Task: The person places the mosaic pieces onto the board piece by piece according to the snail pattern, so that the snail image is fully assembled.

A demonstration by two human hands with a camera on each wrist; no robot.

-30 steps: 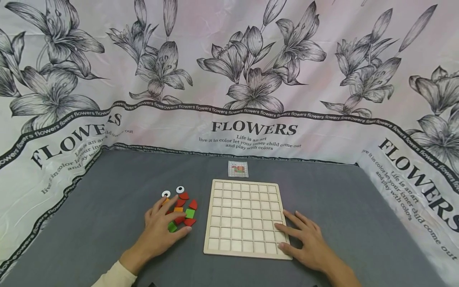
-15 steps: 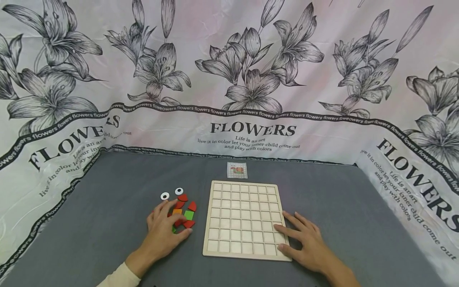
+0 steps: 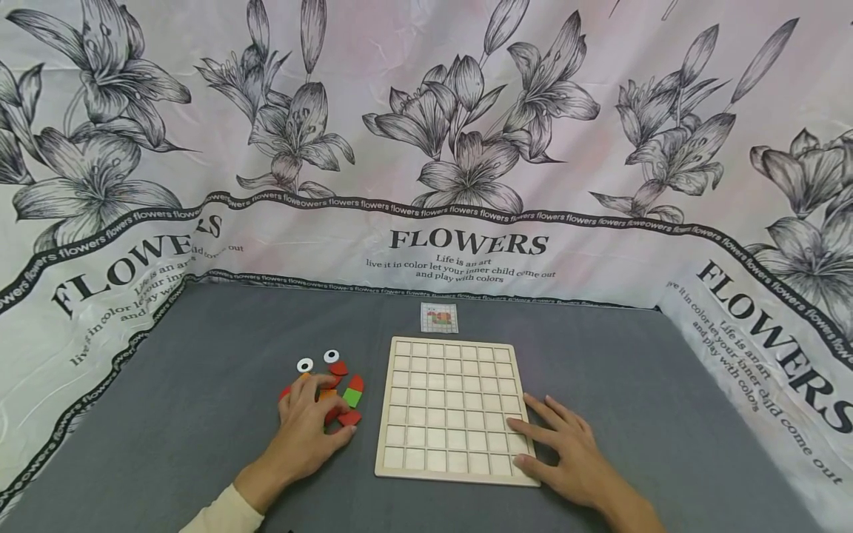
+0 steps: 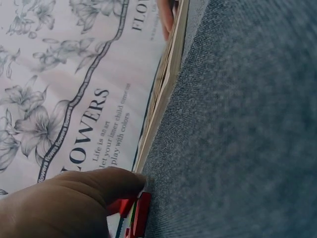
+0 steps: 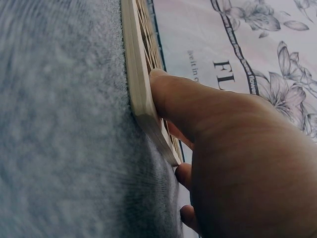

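Note:
My left hand (image 3: 303, 426) lies over a small heap of flat coloured pieces, its fingers bent loosely among them. Around its fingertips show an orange square (image 3: 328, 395), a green square (image 3: 352, 398) against a red rounded piece (image 3: 357, 383), and another red piece (image 3: 349, 418) near the thumb. The palm and fingers hide other pieces. In the left wrist view, the thumb (image 4: 116, 183) is just above red pieces (image 4: 141, 214). My right hand (image 3: 566, 451) rests on the right edge of a wooden grid board (image 3: 453, 479), fingers spread; its thumb (image 5: 168, 94) touches the rim.
Two white eye discs with black centres, one (image 3: 304, 365) left of the other (image 3: 331, 356), lie beyond the left hand. A small picture card (image 3: 439, 318) sits behind the board. Grey cloth (image 3: 600, 348) covers the table, with a flowered curtain (image 3: 466, 252) around it.
The left fingers have shifted among the pieces. The green square has turned and now lies against the red rounded piece; a red piece shows at the hand's left. The right hand stays on the board.

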